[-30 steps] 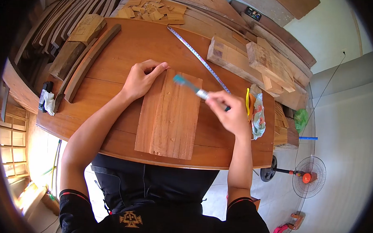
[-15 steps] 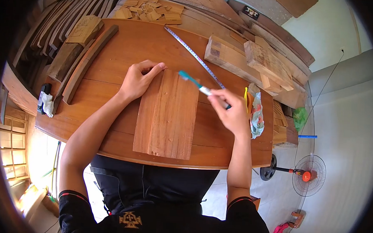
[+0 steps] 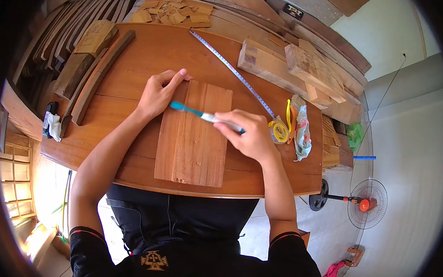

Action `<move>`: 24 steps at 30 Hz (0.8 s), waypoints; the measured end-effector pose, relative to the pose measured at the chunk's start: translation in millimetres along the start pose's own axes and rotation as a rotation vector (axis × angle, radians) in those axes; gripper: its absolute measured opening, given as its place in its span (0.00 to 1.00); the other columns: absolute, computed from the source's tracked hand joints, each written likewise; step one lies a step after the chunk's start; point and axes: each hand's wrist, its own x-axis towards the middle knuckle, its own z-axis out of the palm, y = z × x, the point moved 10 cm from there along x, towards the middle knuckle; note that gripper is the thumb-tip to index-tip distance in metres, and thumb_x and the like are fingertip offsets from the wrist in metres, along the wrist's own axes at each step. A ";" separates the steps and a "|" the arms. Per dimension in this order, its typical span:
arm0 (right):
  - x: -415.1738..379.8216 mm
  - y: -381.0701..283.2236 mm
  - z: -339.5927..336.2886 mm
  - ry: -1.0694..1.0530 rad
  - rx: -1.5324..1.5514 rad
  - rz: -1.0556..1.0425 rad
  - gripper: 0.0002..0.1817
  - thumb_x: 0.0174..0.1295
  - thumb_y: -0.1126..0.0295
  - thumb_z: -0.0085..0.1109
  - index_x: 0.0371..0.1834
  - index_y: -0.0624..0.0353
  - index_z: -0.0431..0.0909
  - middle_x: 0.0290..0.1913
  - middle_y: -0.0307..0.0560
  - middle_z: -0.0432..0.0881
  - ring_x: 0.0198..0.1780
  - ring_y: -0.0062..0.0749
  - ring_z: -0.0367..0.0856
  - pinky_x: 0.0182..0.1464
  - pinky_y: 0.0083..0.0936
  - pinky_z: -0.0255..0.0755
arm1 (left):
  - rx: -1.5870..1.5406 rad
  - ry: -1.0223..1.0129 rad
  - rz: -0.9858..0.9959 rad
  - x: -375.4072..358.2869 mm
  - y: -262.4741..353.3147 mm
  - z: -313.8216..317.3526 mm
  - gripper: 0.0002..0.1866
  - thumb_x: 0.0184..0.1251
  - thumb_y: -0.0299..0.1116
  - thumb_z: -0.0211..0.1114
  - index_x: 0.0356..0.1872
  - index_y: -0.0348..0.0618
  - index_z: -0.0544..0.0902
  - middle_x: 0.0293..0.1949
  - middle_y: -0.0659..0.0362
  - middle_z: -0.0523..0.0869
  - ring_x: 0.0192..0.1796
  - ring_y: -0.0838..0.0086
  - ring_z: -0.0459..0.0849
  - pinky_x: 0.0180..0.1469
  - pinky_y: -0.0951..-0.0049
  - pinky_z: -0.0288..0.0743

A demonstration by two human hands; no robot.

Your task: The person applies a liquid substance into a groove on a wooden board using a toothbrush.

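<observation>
Brown rectangular wooden block: lies on the glossy reddish-brown wooden counter, one end toward the person
Left hand: curled at the block's far left corner, fingertips partly hidden; whether it grips cannot be told
Right hand: grasping a slim teal-and-white toothbrush by its handle
Toothbrush head: at the block's left edge, contact unclear
Round yellow tape measure: right of the block, its white blade reaching beyond the block's far end
</observation>
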 end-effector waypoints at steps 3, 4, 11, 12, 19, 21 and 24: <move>2.5 6.9 -6.7 0.084 -0.011 0.012 0.09 0.69 0.65 0.78 0.48 0.54 0.92 0.44 0.47 0.95 0.40 0.43 0.95 0.40 0.34 0.86 | 0.017 0.004 0.011 -0.1 0.3 -2.2 0.26 0.93 0.49 0.58 0.53 0.33 0.93 0.49 0.56 0.94 0.56 0.76 0.86 0.66 0.69 0.76; -0.3 26.1 -15.3 0.127 0.013 0.168 0.10 0.69 0.65 0.78 0.48 0.55 0.92 0.44 0.47 0.95 0.38 0.41 0.94 0.39 0.33 0.85 | 0.025 0.003 0.022 -0.1 1.0 -1.8 0.26 0.92 0.49 0.58 0.53 0.33 0.93 0.49 0.56 0.94 0.56 0.76 0.86 0.66 0.69 0.77; 1.5 7.5 -5.1 0.076 0.003 0.033 0.10 0.69 0.67 0.78 0.49 0.56 0.92 0.44 0.47 0.96 0.37 0.38 0.94 0.39 0.31 0.84 | 0.038 -0.014 -0.019 0.0 -4.0 -1.7 0.26 0.92 0.50 0.58 0.53 0.34 0.93 0.47 0.57 0.93 0.53 0.79 0.85 0.63 0.71 0.77; 2.1 5.5 -3.3 0.077 -0.007 0.024 0.10 0.69 0.69 0.78 0.51 0.57 0.92 0.44 0.47 0.96 0.37 0.33 0.93 0.39 0.29 0.83 | 0.034 -0.009 -0.021 0.2 -4.3 -2.0 0.26 0.92 0.50 0.58 0.53 0.34 0.93 0.47 0.57 0.93 0.53 0.79 0.85 0.63 0.71 0.77; 2.6 15.4 -9.3 0.219 -0.090 0.054 0.11 0.70 0.69 0.78 0.51 0.61 0.92 0.40 0.50 0.95 0.32 0.31 0.89 0.36 0.27 0.80 | 0.026 0.036 0.022 1.9 -5.7 -4.7 0.28 0.90 0.54 0.61 0.51 0.35 0.94 0.47 0.53 0.95 0.53 0.74 0.88 0.62 0.69 0.79; 3.5 9.6 -4.8 0.158 -0.053 0.064 0.10 0.70 0.69 0.78 0.50 0.61 0.92 0.40 0.50 0.95 0.32 0.32 0.90 0.37 0.28 0.80 | 0.022 0.032 0.047 3.8 -6.0 -4.0 0.29 0.89 0.55 0.61 0.51 0.35 0.94 0.47 0.52 0.95 0.53 0.74 0.88 0.62 0.69 0.79; 5.5 17.3 -7.5 0.172 -0.043 0.082 0.10 0.70 0.70 0.78 0.51 0.61 0.92 0.38 0.49 0.94 0.31 0.30 0.89 0.36 0.27 0.79 | 0.020 0.026 0.022 2.5 -8.9 -5.2 0.29 0.89 0.55 0.61 0.51 0.35 0.94 0.47 0.51 0.94 0.53 0.73 0.88 0.62 0.69 0.79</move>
